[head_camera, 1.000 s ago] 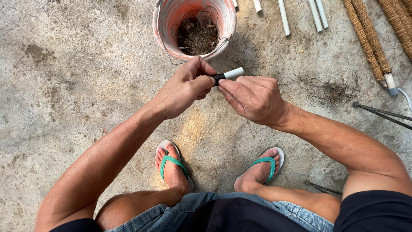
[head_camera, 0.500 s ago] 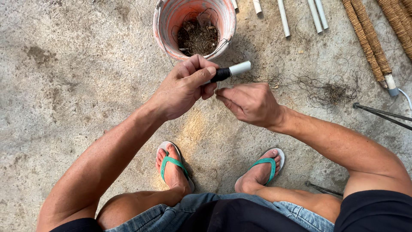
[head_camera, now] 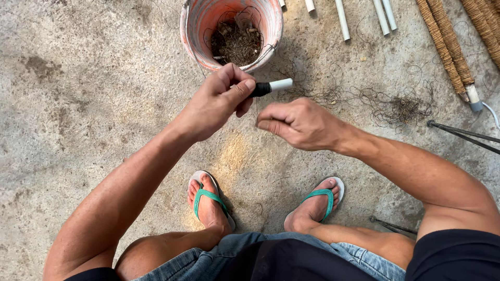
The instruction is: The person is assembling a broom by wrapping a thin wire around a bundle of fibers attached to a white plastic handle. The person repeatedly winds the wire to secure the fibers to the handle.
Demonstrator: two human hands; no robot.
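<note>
An outdoor work yard at a home: rough, stained concrete floor (head_camera: pixel 78 104), a worn bucket (head_camera: pixel 192 31) of debris, white pipes (head_camera: pixel 342 21), fibre-wrapped poles (head_camera: pixel 442 47), loose tangled fibres (head_camera: pixel 401 106), and flip-flops (head_camera: pixel 208 198).

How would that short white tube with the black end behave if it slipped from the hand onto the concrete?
The short white tube looks rigid and light, pinched by the left hand alone. Round and smooth, it would probably roll on the concrete floor, though loose fibres might stop it.

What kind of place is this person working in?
Probably an outdoor work yard or patio: bare, stained concrete ground, a worn bucket holding dark fibre, white pipe pieces and fibre-wrapped poles lying about, and the person wearing flip-flops.
</note>
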